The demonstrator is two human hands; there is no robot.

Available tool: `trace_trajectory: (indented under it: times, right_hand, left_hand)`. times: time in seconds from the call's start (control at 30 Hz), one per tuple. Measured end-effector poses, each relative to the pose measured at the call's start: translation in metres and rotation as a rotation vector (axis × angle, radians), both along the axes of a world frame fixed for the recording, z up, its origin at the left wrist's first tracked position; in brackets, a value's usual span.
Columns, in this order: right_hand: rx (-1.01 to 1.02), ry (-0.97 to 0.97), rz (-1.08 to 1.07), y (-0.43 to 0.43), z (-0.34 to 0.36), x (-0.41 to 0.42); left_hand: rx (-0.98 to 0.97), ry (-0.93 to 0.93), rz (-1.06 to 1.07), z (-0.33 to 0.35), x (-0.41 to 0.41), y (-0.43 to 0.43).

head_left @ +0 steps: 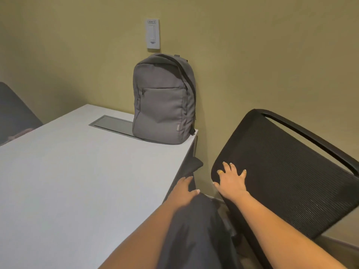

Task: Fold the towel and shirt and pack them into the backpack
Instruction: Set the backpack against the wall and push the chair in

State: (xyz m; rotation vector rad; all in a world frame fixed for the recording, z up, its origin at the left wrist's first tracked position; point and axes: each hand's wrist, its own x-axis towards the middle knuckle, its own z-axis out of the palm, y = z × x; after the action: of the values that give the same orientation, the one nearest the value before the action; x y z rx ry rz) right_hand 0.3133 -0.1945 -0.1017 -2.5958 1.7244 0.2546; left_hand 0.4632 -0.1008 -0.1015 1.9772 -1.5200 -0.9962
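2 bare hands reach forward: the left hand (184, 188) lies at the right edge of the white table (77, 181) against dark cloth (194, 230), and I cannot tell whether it grasps it. The right hand (231, 181) rests released, fingers spread, on a black mesh chair (281, 181). The grey backpack (163, 105) stands upright on the table's far right corner.

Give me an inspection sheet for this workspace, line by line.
Surface: white table, with a grey hatch panel set into it.
Job's things: grey backpack upright at the far corner against the wall, looks closed; dark cloth hangs by the table's right edge, towel or shirt unclear.
Clutter: nothing seen.
Hands: left hand at the table edge, touching the dark cloth, grip unclear; right hand spread flat on the black mesh chair.
Cables: nothing seen.
Surroundings: olive wall with a white wall plate; a second dark chair at left.
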Motion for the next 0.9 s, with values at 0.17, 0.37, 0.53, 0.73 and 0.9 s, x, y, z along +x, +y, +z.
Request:
trace_trajectory:
  times: [0.17,0.37,0.53,0.73,0.9]
  right_hand:
    - [-0.012,0.051,-0.021,0.028,0.018,-0.035]
    - [-0.053,0.116,-0.018,0.024,0.054,-0.064]
    - [-0.117,0.122,0.033,0.001,0.092,-0.082]
    - [-0.138,0.202,0.186,-0.053,0.131,-0.113]
    - [-0.091,0.246,0.403,-0.116,0.151,-0.152]
  left_hand:
    - [-0.017,0.049,-0.021,0.008,-0.035,0.038]
    - [-0.056,0.077,0.002,0.029,-0.063,0.046]
    - [-0.093,0.048,0.026,0.046,-0.083,0.03]
    - [-0.138,0.034,0.047,0.066,-0.139,-0.016]
    - [-0.206,0.09,0.14,0.079,-0.203,-0.082]
